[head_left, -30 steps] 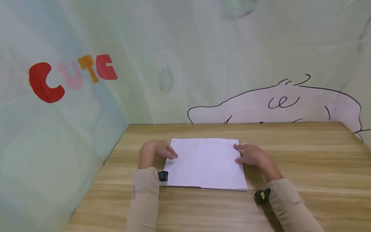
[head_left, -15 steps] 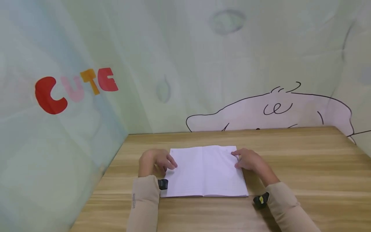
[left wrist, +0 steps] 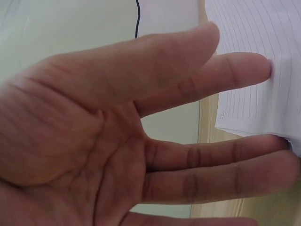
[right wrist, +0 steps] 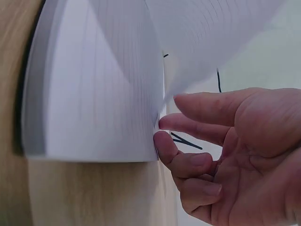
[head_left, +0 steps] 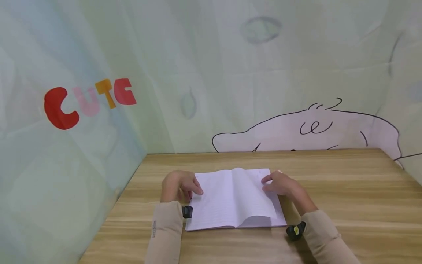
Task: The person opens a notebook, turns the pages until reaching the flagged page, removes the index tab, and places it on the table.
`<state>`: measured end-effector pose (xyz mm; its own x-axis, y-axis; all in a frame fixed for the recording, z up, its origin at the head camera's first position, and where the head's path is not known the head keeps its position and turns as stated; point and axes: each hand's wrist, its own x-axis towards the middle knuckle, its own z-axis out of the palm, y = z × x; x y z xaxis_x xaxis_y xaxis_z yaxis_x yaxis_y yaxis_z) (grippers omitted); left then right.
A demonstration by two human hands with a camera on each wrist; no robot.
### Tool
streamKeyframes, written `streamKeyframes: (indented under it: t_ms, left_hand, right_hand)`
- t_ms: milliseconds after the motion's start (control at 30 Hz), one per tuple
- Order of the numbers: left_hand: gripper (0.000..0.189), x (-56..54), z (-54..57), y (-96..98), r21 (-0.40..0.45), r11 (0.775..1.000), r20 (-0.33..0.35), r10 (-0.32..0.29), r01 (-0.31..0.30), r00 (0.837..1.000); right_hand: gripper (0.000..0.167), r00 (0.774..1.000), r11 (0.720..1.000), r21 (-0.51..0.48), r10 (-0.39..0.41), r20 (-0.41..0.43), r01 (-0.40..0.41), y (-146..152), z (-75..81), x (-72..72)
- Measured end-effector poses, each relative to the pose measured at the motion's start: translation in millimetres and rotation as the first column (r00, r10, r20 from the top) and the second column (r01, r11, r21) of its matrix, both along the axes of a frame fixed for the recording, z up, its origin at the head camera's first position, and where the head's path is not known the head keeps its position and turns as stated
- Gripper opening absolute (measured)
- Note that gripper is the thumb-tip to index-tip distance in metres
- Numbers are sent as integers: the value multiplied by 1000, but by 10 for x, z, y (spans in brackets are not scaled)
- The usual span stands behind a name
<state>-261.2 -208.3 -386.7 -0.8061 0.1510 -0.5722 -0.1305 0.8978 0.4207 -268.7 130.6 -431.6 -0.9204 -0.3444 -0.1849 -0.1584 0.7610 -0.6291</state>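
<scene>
An open notebook (head_left: 214, 201) with lined white pages lies on the wooden table. On its left edge rests my left hand (head_left: 184, 185); in the left wrist view its fingers (left wrist: 225, 75) are extended, the index tip touching the paper and the thumb held apart from it. At the right side, my right hand (head_left: 280, 183) has the thumb and index finger at the edge of a lifted page (right wrist: 207, 42), seemingly pinching it. That page bows up from the right half, its lower edge raised off the sheets beneath. The right hand's other fingers are curled beside the notebook.
The wooden table (head_left: 346, 190) spreads around the notebook and meets a printed cloth backdrop (head_left: 184, 73) at the back and left. A dark wrist device (head_left: 296, 231) sits at the right cuff, another wrist device (head_left: 187, 211) at the left.
A right-hand page, flat a second ago, has risen and curled toward the middle. The right hand has shifted slightly left; the left hand stays at its edge. The head view has tilted a little.
</scene>
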Motion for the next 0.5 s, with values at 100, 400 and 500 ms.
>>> streamKeyframes:
  t_ms: [100, 400, 500]
  left_hand:
    - [23, -2, -7, 2, 3, 1000, 2, 4, -4, 1000]
    - [22, 6, -28, -16, -2, 1000, 8, 17, -17, 1000]
    - [22, 9, -27, -17, 5, 1000, 2, 20, -20, 1000]
  right_hand:
    - [32, 1000, 1000, -27, 6, 11, -5, -17, 2, 19]
    - [33, 984, 989, -148, 4, 175, 22, -133, 8, 76]
    - [36, 970, 977, -207, -1, 245, 54, -172, 0, 89]
